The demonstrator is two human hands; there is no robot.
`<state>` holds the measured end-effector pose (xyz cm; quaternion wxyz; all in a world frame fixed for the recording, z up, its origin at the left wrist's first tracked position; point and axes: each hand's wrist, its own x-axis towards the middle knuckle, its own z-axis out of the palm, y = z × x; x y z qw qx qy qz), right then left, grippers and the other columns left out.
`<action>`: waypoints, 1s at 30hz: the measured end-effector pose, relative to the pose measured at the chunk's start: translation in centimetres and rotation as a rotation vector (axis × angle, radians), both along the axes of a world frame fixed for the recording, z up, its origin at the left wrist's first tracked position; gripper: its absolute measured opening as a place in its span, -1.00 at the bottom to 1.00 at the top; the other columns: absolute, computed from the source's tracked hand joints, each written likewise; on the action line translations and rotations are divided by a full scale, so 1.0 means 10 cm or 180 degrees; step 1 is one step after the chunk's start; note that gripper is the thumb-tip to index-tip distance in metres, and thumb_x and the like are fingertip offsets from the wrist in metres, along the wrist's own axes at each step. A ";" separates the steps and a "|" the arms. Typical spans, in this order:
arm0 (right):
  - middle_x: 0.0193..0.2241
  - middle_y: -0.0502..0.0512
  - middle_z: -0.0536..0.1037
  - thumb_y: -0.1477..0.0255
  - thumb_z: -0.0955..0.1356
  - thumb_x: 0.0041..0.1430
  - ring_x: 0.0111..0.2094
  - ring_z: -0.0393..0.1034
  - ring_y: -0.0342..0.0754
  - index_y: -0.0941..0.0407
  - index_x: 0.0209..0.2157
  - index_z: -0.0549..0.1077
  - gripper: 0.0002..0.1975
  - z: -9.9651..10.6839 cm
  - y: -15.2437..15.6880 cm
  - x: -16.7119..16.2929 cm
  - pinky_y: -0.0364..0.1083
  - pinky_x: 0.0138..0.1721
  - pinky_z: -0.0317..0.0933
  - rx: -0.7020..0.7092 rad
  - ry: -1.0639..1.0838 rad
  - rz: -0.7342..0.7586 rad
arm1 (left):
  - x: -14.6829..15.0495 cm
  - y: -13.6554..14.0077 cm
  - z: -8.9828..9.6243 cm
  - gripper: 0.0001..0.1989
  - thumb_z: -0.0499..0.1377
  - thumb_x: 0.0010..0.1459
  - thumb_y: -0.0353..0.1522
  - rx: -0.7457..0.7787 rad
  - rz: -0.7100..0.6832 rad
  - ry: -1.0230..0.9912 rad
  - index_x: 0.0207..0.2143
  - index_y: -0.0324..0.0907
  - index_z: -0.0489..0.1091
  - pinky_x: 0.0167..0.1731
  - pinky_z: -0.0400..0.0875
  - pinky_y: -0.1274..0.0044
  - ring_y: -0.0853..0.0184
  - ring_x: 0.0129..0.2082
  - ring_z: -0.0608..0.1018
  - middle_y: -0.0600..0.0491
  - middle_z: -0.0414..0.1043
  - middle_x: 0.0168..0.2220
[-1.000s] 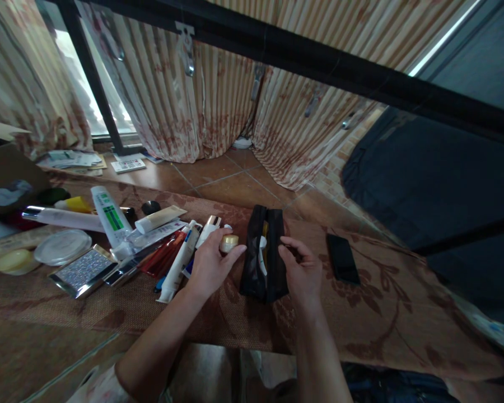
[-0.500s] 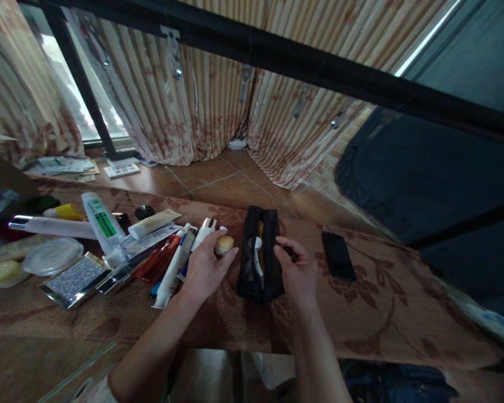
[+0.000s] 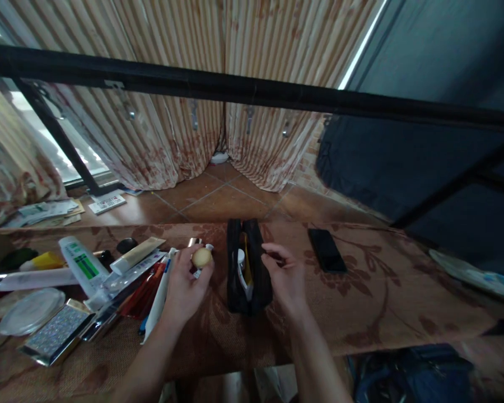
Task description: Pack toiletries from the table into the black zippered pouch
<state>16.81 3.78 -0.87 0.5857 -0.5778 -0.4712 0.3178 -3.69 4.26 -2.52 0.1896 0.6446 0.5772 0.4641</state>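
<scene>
My left hand [image 3: 188,288] grips a small jar with a round, gold-tan lid [image 3: 202,258], just left of a black pouch [image 3: 261,280]. The pouch lies unzipped lengthwise on the patterned cloth. Inside it a white tube [image 3: 244,280] and something yellow [image 3: 247,252] show; the rest of its contents is hidden. With thumb and fingers, my right hand [image 3: 285,274] pinches the pouch's right upper edge. Close to my left forearm lies a white tube [image 3: 158,305], partly covered by the hand.
To the left is a heap of toiletries: a white-green tube [image 3: 82,263], a glittery compact [image 3: 56,331], a clear round case [image 3: 31,311] and several others. A black phone [image 3: 326,250] lies right of the pouch. A dark metal bar [image 3: 252,92] crosses before the curtains [image 3: 168,140].
The camera view has shifted. My left hand with the jar is slightly farther from the pouch, and the jar's lid faces more toward me. My right hand stays at the pouch's edge.
</scene>
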 end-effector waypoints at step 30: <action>-0.29 0.04 0.46 0.56 0.27 -0.07 -0.30 0.38 -0.06 0.04 -0.28 0.52 -0.69 0.07 0.05 0.08 -0.07 -0.27 0.28 0.0014 -0.0197 0.0160 | 0.89 1.05 0.75 -0.78 0.19 -0.10 -0.38 -0.0247 -0.2070 0.3966 -0.31 -0.20 0.37 -0.14 0.29 0.35 0.10 -0.23 0.54 -0.11 0.50 -0.31</action>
